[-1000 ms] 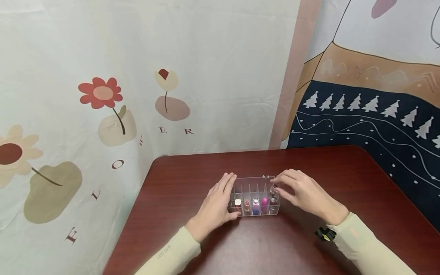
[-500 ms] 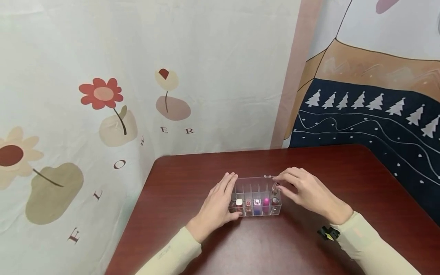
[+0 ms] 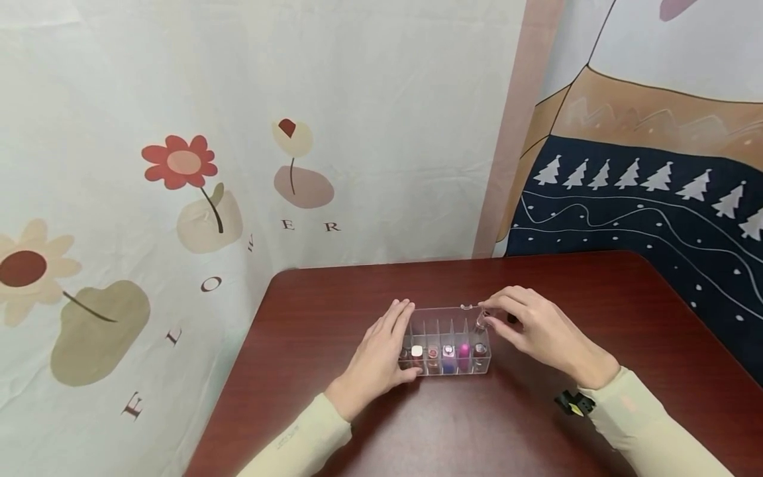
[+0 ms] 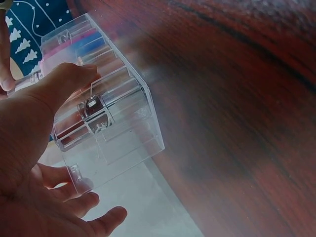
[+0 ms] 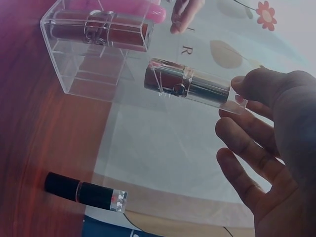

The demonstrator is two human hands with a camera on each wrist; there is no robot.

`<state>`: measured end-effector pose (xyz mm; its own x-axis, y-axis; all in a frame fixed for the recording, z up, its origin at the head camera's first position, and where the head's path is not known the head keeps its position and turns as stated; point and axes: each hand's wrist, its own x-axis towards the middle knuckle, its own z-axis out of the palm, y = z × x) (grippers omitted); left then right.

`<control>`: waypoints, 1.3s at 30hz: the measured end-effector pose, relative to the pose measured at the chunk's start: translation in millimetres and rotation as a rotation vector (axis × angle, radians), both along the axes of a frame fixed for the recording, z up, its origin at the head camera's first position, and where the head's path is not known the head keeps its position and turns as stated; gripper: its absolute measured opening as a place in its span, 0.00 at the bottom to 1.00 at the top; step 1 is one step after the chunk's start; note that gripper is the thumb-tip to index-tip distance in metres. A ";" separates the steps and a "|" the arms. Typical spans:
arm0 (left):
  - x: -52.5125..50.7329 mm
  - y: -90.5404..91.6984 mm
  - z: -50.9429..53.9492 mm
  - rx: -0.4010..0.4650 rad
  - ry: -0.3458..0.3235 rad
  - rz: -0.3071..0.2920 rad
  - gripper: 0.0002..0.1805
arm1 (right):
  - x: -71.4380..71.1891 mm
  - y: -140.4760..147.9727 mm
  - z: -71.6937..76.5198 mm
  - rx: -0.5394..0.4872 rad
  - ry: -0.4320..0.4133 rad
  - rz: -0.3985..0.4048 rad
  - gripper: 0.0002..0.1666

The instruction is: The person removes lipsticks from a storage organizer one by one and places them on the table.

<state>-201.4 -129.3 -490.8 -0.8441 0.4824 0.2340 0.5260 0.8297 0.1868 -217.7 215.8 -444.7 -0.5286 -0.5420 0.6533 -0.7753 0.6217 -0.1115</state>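
Note:
A clear compartment box with its lid raised stands on the table. My left hand holds its left end, thumb on the front and fingers behind, as the left wrist view shows. Above the box's back right compartment, my right hand pinches a lipstick by its clear end between thumb and finger; its tube is shiny and dark red-brown, tilted in the head view. Upright in the front row are several lipsticks, including a pink tube, a white-capped one and a dark-topped one.
A black lipstick with a clear end stands on the table beyond my right hand. The reddish-brown table runs back to a hanging cloth printed with flowers, and a dark tree-patterned cloth on the right.
My right hand has drawn the lipstick slightly up and to the right. The black lipstick behind that hand has come into view. My left hand keeps its hold on the box.

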 end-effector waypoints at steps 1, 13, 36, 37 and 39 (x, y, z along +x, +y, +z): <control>-0.1 0.0 -0.1 0.000 0.000 0.001 0.75 | 0.0 0.5 0.5 -0.002 0.001 0.001 0.32; 0.0 0.7 -1.2 -0.005 0.002 0.001 0.75 | -0.9 7.3 5.6 -0.045 0.019 0.007 0.33; 1.6 0.0 0.2 -0.026 0.013 -0.006 0.75 | -3.4 28.9 9.6 -0.101 0.010 -0.043 0.37; 1.5 0.0 0.6 -0.028 0.014 -0.004 0.75 | -4.1 30.7 9.6 -0.103 0.006 -0.046 0.37; 1.3 -0.1 1.4 -0.030 0.015 0.001 0.75 | -5.4 34.5 9.6 -0.106 0.001 -0.056 0.37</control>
<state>-200.2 -129.3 -489.5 -0.8412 0.4883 0.2324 0.5276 0.8354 0.1540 -223.1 250.4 -435.1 -0.5554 -0.4393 0.7061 -0.7398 0.6488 -0.1783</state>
